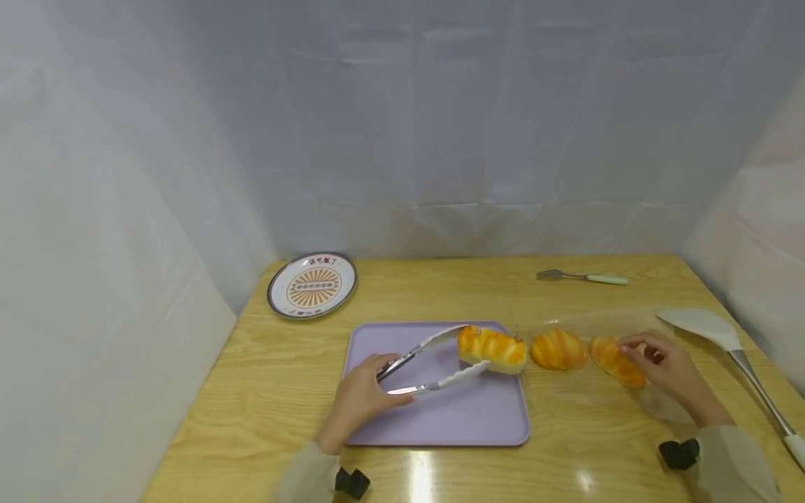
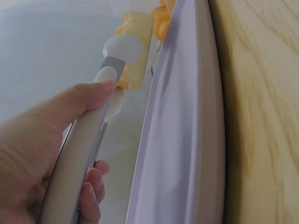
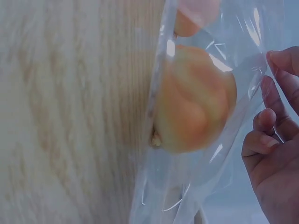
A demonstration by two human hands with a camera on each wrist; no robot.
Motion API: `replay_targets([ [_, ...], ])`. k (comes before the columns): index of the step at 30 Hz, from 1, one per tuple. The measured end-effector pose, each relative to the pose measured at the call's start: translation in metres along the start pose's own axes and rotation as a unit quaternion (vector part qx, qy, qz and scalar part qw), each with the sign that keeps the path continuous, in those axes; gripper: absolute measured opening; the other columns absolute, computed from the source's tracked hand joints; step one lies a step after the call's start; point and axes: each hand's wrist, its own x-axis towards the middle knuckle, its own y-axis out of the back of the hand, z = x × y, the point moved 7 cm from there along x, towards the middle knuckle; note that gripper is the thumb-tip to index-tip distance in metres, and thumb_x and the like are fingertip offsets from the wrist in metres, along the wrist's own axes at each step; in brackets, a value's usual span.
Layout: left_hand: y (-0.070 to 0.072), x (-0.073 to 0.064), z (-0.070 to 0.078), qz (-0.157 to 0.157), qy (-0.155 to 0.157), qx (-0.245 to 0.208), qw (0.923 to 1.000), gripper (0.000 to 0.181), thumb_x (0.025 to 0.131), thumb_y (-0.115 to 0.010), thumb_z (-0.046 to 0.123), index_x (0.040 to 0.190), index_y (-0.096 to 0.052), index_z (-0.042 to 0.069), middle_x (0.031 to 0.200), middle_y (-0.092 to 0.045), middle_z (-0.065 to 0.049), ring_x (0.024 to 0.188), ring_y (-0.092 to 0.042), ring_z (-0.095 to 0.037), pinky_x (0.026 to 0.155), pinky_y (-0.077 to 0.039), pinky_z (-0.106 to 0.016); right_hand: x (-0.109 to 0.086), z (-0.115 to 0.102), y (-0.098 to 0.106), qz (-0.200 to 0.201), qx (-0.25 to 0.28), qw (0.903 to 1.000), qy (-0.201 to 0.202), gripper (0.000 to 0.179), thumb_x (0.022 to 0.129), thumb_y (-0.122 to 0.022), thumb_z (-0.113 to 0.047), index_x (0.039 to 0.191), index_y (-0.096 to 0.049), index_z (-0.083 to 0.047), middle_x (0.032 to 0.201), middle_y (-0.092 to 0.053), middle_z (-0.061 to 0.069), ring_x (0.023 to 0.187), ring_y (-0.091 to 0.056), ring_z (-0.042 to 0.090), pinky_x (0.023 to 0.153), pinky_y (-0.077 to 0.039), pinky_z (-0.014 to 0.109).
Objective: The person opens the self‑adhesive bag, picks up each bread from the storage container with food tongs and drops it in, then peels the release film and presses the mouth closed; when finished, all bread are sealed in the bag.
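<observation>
My left hand (image 1: 365,395) grips a pair of metal tongs (image 2: 77,163) with white scalloped tips, thumb on one arm and fingers on the other. Between those tips is a golden bread loaf (image 1: 492,348), at the right edge of a lilac tray (image 1: 440,426). To the right, a clear plastic bag (image 3: 252,112) surrounds a croissant (image 1: 557,350) and a second croissant-shaped bread (image 1: 615,360). The right hand (image 1: 666,370) pinches the bag's film between thumb and fingertips, beside the second bread. Whether the loaf touches the tray cannot be told.
A white patterned plate (image 1: 313,285) sits at the back left. A fork (image 1: 581,277) with a pale green handle lies at the back right. Along the right edge is a long spatula (image 1: 751,363) with a white head. White sheeting (image 1: 440,140) encloses the wooden table.
</observation>
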Motion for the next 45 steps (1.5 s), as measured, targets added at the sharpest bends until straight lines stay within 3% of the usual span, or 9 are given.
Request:
replay_targets([
  [10, -0.017, 0.008, 0.026, -0.012, -0.014, 0.013, 0.9998, 0.073, 0.060, -0.089, 0.045, 0.123, -0.066, 0.016, 0.114, -0.069, -0.004, 0.097, -0.066, -0.023, 0.076, -0.053, -0.037, 0.001, -0.002, -0.001, -0.018, 0.006, 0.9997, 0.017, 0.009, 0.094, -0.063, -0.010, 0.100, -0.070, -0.008, 0.093, -0.056, -0.025, 0.066, -0.045, 0.003, 0.055, -0.037, 0.021],
  [13, -0.021, 0.009, 0.027, -0.016, -0.012, 0.011, 0.9997, 0.073, 0.060, -0.089, 0.045, 0.123, -0.066, 0.017, 0.113, -0.069, -0.003, 0.096, -0.065, -0.021, 0.076, -0.052, -0.036, 0.001, -0.003, -0.002, -0.015, -0.002, 0.9993, 0.034, 0.010, 0.095, -0.062, -0.009, 0.099, -0.071, -0.007, 0.092, -0.057, -0.021, 0.066, -0.045, 0.002, 0.055, -0.037, 0.020],
  [16, -0.023, 0.009, 0.028, -0.017, -0.008, 0.011, 0.9998, 0.072, 0.060, -0.088, 0.046, 0.122, -0.066, 0.017, 0.111, -0.069, -0.003, 0.093, -0.065, -0.020, 0.074, -0.051, -0.035, 0.002, -0.003, -0.001, -0.010, -0.005, 0.9992, 0.039, 0.013, 0.096, -0.060, -0.008, 0.099, -0.071, -0.003, 0.094, -0.054, -0.026, 0.068, -0.045, 0.000, 0.056, -0.038, 0.019],
  [23, -0.021, 0.002, 0.025, 0.002, 0.012, 0.008, 0.9999, 0.071, 0.059, -0.089, 0.045, 0.121, -0.067, 0.017, 0.110, -0.070, -0.002, 0.094, -0.066, -0.022, 0.072, -0.052, -0.036, 0.001, 0.003, 0.001, 0.012, 0.006, 0.9999, -0.001, 0.019, 0.098, -0.058, -0.013, 0.104, -0.071, -0.001, 0.097, -0.051, -0.032, 0.073, -0.047, -0.003, 0.060, -0.039, 0.016],
  [29, -0.024, 0.002, 0.025, -0.005, 0.026, 0.011, 0.9996, 0.071, 0.060, -0.089, 0.044, 0.121, -0.067, 0.016, 0.114, -0.069, -0.003, 0.096, -0.066, -0.024, 0.075, -0.052, -0.039, -0.002, 0.001, -0.001, 0.028, 0.016, 0.9986, 0.041, 0.017, 0.096, -0.058, -0.005, 0.104, -0.071, 0.002, 0.102, -0.050, -0.036, 0.077, -0.047, -0.007, 0.060, -0.039, 0.013],
  [33, -0.030, 0.003, 0.033, -0.016, 0.021, 0.002, 0.9996, 0.071, 0.060, -0.089, 0.043, 0.121, -0.067, 0.016, 0.115, -0.069, -0.004, 0.097, -0.066, -0.024, 0.076, -0.052, -0.040, -0.003, 0.000, -0.004, 0.026, 0.009, 0.9985, 0.047, 0.018, 0.097, -0.057, -0.005, 0.107, -0.070, 0.002, 0.101, -0.052, -0.032, 0.078, -0.048, -0.009, 0.061, -0.040, 0.011],
  [39, -0.035, 0.004, 0.040, -0.012, 0.020, -0.004, 0.9997, 0.071, 0.059, -0.089, 0.045, 0.120, -0.067, 0.016, 0.112, -0.070, -0.003, 0.094, -0.066, -0.024, 0.072, -0.052, -0.037, -0.002, -0.001, -0.005, 0.034, 0.004, 0.9983, 0.048, 0.017, 0.092, -0.063, -0.001, 0.108, -0.069, -0.001, 0.091, -0.056, -0.023, 0.075, -0.052, -0.009, 0.064, -0.043, 0.008],
  [45, -0.035, 0.003, 0.042, -0.005, 0.019, -0.002, 0.9998, 0.071, 0.059, -0.089, 0.045, 0.120, -0.067, 0.016, 0.110, -0.070, -0.003, 0.093, -0.067, -0.024, 0.070, -0.052, -0.037, -0.003, 0.001, -0.006, 0.015, 0.015, 0.9993, 0.029, 0.013, 0.084, -0.073, -0.003, 0.097, -0.069, -0.005, 0.092, -0.055, -0.030, 0.074, -0.052, -0.009, 0.062, -0.043, 0.010],
])
